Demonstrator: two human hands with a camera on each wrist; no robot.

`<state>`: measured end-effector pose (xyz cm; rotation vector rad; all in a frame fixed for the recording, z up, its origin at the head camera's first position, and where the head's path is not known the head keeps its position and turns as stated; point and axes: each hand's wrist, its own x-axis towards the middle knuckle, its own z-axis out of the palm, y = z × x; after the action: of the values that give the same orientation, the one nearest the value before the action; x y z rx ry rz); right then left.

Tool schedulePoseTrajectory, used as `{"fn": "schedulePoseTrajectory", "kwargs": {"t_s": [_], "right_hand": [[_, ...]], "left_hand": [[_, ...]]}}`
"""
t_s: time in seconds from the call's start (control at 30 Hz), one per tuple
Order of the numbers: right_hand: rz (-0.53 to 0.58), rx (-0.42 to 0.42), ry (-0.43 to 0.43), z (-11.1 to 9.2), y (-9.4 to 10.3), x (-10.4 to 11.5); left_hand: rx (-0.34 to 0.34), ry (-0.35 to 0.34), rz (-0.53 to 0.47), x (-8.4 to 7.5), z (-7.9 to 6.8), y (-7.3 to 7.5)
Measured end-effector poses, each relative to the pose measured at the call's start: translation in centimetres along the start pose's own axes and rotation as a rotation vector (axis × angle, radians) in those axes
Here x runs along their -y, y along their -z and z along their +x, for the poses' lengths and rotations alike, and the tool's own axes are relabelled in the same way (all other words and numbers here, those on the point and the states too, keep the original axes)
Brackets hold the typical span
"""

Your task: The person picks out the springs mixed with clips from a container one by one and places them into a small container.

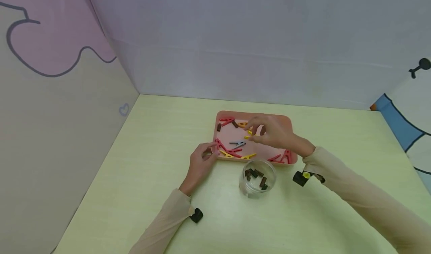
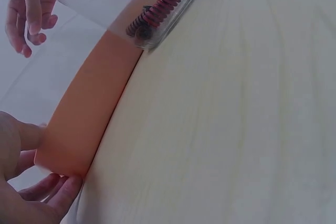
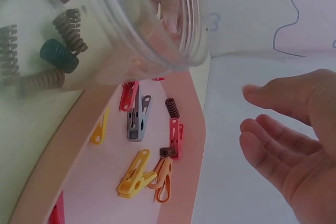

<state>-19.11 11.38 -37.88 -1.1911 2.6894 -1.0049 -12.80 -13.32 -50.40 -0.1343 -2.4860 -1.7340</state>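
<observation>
The left hand holds the near left corner of a pink-orange tray, thumb on one side of the wall and fingers at the bottom edge. Above the tray hovers the right hand, thumb and fingers apart; nothing sits between them in the right wrist view. Scattered in the tray are red clothespins, yellow clothespins, a grey clothespin and an orange one. Two dark coil springs lie among them, one a small spring near the far wall.
A clear jar stands just in front of the tray's near wall, between the forearms. Several coil springs, brown, red and green, lie inside it. The pale wooden table meets upright walls at the back and left.
</observation>
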Motion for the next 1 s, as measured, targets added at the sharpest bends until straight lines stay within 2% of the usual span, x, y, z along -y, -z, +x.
{"fn": "schedulePoseTrajectory", "kwargs": {"t_s": [0.3,0.67,1.0], "right_hand": [[-0.016,0.027,-0.076,1.5,-0.1,-1.0],[-0.019,0.058,-0.094,2.8,-0.7,-2.6],[-0.021,0.062,-0.068,4.1,-1.7,-4.1]], "left_hand": [[-0.016,-0.066,-0.024,-0.2,0.1,0.1],[-0.016,-0.052,-0.01,-0.2,0.1,0.3],[-0.013,-0.003,-0.009,-0.3,0.1,0.3]]}}
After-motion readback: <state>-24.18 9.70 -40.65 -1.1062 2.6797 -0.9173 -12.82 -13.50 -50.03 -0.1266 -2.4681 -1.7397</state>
